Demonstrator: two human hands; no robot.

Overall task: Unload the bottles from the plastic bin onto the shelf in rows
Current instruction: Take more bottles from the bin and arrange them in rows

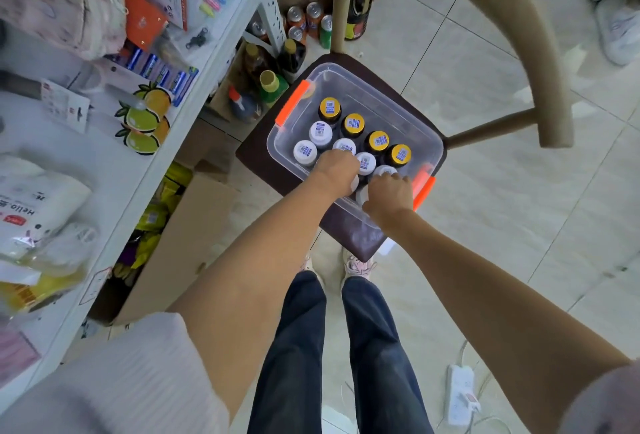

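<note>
Both your left hand (337, 166) & right hand (388, 191) clamp white bottle caps in the bin (408, 111); rigid, prob. heavy w/ liquid, so grip below caps.

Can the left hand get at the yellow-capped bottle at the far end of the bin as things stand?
Probably yes. The bin has no lid, and the far yellow-capped bottle stands uncovered from above. The left hand is already inside, down on the white caps nearer the person; it would only have to lift and stretch forward.

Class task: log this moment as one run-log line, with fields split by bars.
stage: picking from bin | left hand: on white-cap bottle | right hand: on white-cap bottle | yellow-cap bottles: four, untouched | bin: on chair
</note>
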